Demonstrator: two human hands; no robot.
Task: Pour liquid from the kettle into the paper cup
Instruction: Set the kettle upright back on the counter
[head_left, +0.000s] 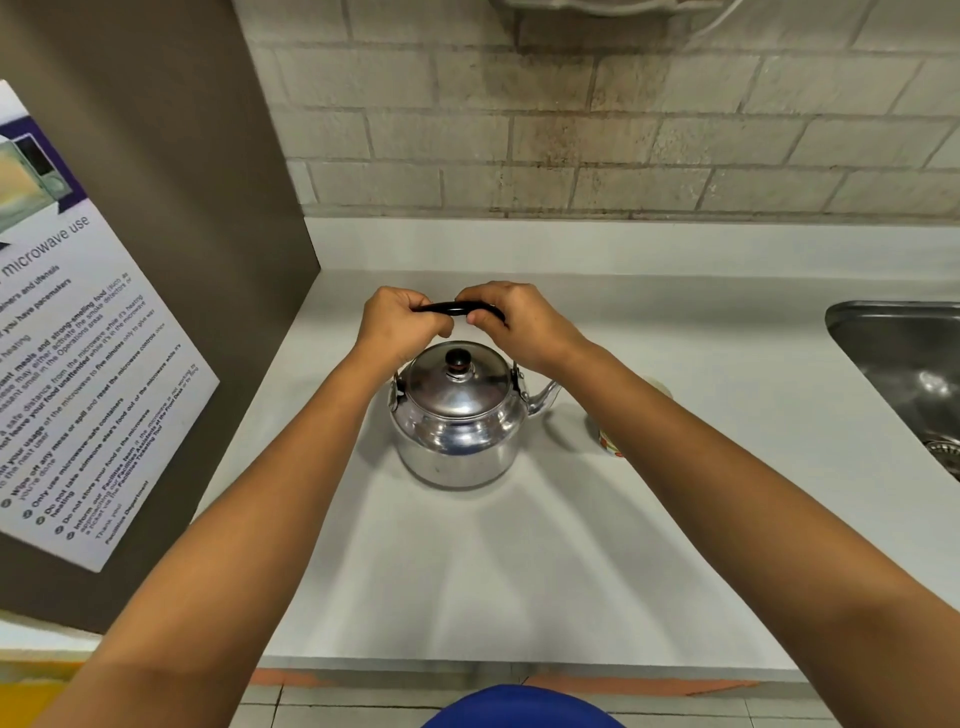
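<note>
Even, fairly bright overhead light fills the scene. Below the fingers, the kettle (456, 415) carries sharp white glare spots, and soft shadows of both arms fan across the counter (467, 561). Far right of the fingers, the sink (904, 353) glints. Edges bend with wide-angle distortion; tiles (571, 130) look slightly soft.

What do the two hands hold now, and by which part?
Both the left hand and the right hand grip the kettle by its black handle on top.
</note>
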